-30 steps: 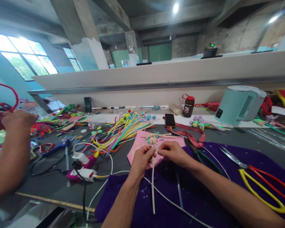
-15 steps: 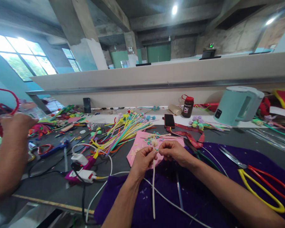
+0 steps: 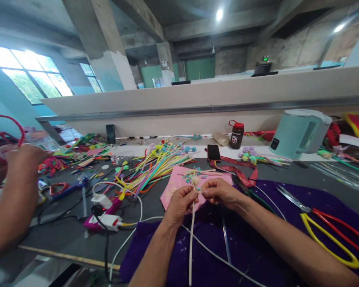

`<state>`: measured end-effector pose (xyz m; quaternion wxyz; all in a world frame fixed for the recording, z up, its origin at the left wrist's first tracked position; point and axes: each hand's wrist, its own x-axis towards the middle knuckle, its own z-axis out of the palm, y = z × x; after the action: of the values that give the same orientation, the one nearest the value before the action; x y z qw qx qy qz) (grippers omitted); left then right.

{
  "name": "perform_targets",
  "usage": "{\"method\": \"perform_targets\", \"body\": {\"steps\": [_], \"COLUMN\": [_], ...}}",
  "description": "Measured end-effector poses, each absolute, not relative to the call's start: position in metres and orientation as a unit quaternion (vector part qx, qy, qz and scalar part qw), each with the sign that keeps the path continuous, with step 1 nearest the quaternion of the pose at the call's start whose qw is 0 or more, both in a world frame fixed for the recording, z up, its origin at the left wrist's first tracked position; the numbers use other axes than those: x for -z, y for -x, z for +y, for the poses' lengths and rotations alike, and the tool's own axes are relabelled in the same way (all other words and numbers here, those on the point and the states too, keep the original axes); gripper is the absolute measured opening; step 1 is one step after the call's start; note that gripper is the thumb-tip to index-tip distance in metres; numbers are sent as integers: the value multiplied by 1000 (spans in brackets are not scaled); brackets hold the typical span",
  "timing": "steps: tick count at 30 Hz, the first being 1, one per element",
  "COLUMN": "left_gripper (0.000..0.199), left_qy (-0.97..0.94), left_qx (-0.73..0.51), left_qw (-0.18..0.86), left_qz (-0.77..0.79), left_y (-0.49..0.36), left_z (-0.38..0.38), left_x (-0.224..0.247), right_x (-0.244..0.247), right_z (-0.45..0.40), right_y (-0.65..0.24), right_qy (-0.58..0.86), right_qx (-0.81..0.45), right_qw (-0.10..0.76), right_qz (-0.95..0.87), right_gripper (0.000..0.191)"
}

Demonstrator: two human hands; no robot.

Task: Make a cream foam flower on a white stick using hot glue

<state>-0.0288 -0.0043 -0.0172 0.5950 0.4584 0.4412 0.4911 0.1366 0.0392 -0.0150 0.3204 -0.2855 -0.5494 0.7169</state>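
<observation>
My left hand (image 3: 181,203) pinches a cream stem (image 3: 192,243) just below its pale flower-like head (image 3: 195,181); the stem hangs down over the purple cloth (image 3: 155,243). Right beside it, my right hand (image 3: 217,192) has thumb and forefinger pressed together near the stem, and what lies between them is too small to make out. Both hands are over the lower part of a pink sheet (image 3: 172,179), which bears small cream and teal pieces and another cream stem (image 3: 211,172).
Scissors (image 3: 311,210) lie at the right. Colourful stems (image 3: 155,167), a power strip (image 3: 107,219) and cables are at the left. Behind stand a phone (image 3: 213,153), a bottle (image 3: 237,135) and a kettle (image 3: 299,133). Another person's arm (image 3: 14,195) reaches in at far left.
The lower end of the cream stem has swung slightly left and lower. My hands have barely moved. The other person's hand at far left has shifted a little.
</observation>
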Motion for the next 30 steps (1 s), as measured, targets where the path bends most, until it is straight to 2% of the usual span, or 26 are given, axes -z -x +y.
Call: {"method": "perform_targets", "body": {"steps": [6,14,18,22,30], "left_gripper": [27,29,30,30,28], "left_qy": [-449,-424,-404,-394,-398], "left_qx": [-487,-490,-494,-493,-477], "left_qw": [611,626,627,622,648], "left_qz": [433,433,447,463,440], "left_y": [29,31,32,30,32], "left_z": [-3,-1,1,1,3], "left_x": [20,22,22,20,24], "right_x": [25,20,14,15,17], "right_z": [43,41,40,38,34], "right_y": [-134,-134,-135,-133,-129], "right_qy": [229,229,276,286,298], "right_qx": [-752,-747,-678,-587,-468], "right_qw": [315,318,387,431,433], "right_qz": [-532,-537,-560,-623,-710], "right_gripper": [23,26,29,22,12]}}
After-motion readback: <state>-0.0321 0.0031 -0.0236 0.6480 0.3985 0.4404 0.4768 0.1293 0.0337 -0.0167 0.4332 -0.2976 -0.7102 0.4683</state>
